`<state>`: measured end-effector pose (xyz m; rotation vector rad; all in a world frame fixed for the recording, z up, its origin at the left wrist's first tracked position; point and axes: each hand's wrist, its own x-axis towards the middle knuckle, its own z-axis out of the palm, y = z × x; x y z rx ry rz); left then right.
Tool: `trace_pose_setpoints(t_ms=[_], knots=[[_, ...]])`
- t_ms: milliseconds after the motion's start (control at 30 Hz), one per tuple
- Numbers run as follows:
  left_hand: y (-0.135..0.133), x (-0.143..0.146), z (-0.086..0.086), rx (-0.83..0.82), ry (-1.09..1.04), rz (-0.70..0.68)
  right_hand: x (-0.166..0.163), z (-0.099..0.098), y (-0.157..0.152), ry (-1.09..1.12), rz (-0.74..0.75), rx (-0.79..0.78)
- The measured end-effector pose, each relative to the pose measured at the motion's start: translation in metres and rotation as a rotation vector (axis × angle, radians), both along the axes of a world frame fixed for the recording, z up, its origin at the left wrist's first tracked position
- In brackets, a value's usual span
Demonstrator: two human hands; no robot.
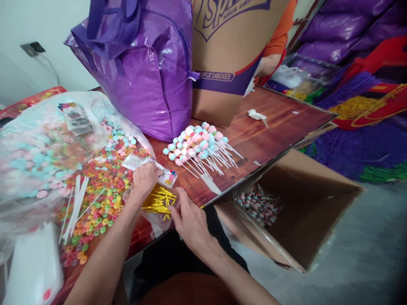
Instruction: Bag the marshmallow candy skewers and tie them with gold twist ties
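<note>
A wood-patterned table stood before a pale wall, its left side crowded. Near the front edge, the left hand was curled closed on a clear packet — probably to keep the plastic gathered. The right hand was half open, thumb and fingers at the yellow ties; whether it had pinched one could not be told. The ties lay loosely heaped between the hands, presumably for easy reach. Just beyond, candy sticks were piled with their white ends toward the table edge, perhaps for tidy handling. Ring candies and loose white sticks spread to the left. A bulging purple bag and a tall carton blocked the far side; an open box stood below the edge, its contents indistinct.
</note>
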<state>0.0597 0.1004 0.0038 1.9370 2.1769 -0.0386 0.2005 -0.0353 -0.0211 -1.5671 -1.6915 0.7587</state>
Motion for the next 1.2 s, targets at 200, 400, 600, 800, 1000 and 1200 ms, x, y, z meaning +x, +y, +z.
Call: trace_pose_setpoints(t_ms=[200, 400, 600, 800, 1000, 1200], knots=[[0.003, -0.009, -0.005, 0.055, -0.249, 0.022, 0.011, -0.003, 0.005, 0.276, -0.096, -0.072], [0.005, -0.033, 0.005, 0.145, -0.677, 0.079, 0.019, -0.006, -0.006, 0.557, -0.073, -0.19], [-0.009, -0.064, 0.045, 0.46, -1.047, 0.113, -0.016, -0.006, -0.001, 0.716, -0.061, -0.246], [-0.042, -0.087, 0.072, 0.696, -1.061, 0.151, -0.042, 0.002, 0.027, 0.806, -0.085, -0.185], [-0.077, -0.097, 0.058, 0.761, -1.039, 0.307, -0.068, 0.007, 0.046, 0.908, -0.087, -0.239], [-0.109, -0.091, 0.032, 0.743, -1.027, 0.355, -0.118, -0.009, 0.061, 0.964, -0.078, -0.233]])
